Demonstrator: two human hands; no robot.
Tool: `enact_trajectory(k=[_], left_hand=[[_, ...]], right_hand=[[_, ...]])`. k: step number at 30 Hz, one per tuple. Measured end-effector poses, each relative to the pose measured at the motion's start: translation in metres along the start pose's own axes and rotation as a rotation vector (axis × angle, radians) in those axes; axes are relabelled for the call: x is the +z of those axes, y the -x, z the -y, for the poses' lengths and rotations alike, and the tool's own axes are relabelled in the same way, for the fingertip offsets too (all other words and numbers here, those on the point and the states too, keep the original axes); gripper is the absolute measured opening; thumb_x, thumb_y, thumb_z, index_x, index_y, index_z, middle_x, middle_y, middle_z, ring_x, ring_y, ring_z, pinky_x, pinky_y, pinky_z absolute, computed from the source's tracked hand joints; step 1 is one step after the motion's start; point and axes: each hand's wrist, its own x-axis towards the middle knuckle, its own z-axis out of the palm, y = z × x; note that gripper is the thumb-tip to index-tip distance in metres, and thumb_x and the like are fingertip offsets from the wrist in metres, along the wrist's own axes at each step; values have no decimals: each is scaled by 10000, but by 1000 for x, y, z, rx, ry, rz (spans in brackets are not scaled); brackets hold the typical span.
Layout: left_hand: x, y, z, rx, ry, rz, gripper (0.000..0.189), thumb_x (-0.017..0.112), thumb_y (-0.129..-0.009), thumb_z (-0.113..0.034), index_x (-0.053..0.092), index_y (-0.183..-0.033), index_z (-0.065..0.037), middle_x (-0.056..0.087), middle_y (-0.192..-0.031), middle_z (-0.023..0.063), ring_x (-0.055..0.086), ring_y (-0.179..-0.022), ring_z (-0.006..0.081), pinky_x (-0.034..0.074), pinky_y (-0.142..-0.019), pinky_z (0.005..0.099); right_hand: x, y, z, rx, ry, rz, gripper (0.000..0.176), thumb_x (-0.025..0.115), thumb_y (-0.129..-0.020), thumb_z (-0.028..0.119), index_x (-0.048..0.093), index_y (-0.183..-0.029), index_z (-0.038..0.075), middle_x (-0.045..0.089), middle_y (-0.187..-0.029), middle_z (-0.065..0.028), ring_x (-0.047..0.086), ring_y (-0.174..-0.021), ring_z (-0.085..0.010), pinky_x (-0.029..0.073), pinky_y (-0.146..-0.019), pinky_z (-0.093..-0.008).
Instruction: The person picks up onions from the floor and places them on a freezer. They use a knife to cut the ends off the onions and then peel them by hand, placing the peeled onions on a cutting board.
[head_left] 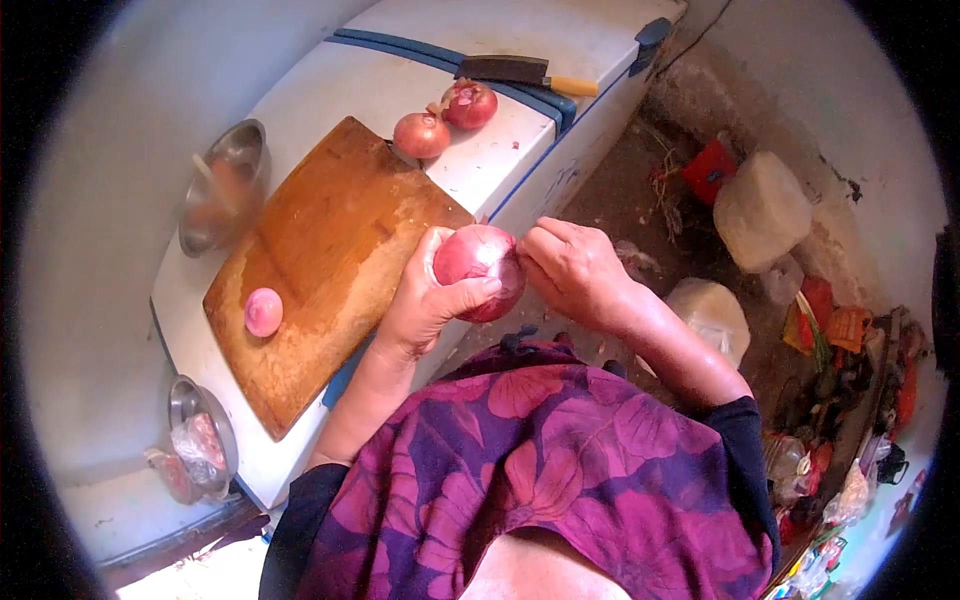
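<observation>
A large red onion (478, 268) is held up in front of my body, near the right corner of the cutting board. My left hand (425, 300) is wrapped round its left side, thumb across the front. At its right side my right hand (575, 272) has its fingers pinched together; what they hold, if anything, is too small to tell. On the wooden cutting board (330, 240) lies a small peeled pink onion (263, 312). Two more unpeeled onions, one lighter (421, 135) and one darker (470, 104), sit beyond the board. A cleaver (505, 69) with a wooden handle lies behind them.
The white top (500, 150) holds a metal bowl (250, 150) with reddish contents at the back left. Another metal bowl (222, 425) with a plastic bag stands at the near left. White bulky containers (762, 212) and assorted bags are on the floor at right.
</observation>
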Motion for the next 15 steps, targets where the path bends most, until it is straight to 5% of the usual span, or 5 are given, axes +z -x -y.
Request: enact_trajectory(k=[8, 15], left_hand=[[-2, -1, -11, -27, 149, 109, 584, 758, -640, -108, 488, -1150, -18, 575, -1073, 82, 561, -1001, 160, 432, -927, 308], [-7, -5, -8, -39, 369, 171, 659, 734, -648, -120, 464, -1237, 0, 557, -1176, 97, 538, -1102, 198, 410, -990, 335]], right_hand=[[2, 1, -28, 212, -92, -128, 115, 587, -815, 130, 507, -795, 50, 562, -756, -152, 587, -716, -367, 480, -604, -442], [19, 27, -71, 416, 113, 43, 142, 614, -811, 182, 556, -844, 56, 583, -762, -145, 608, -737, -351, 498, -645, -434]])
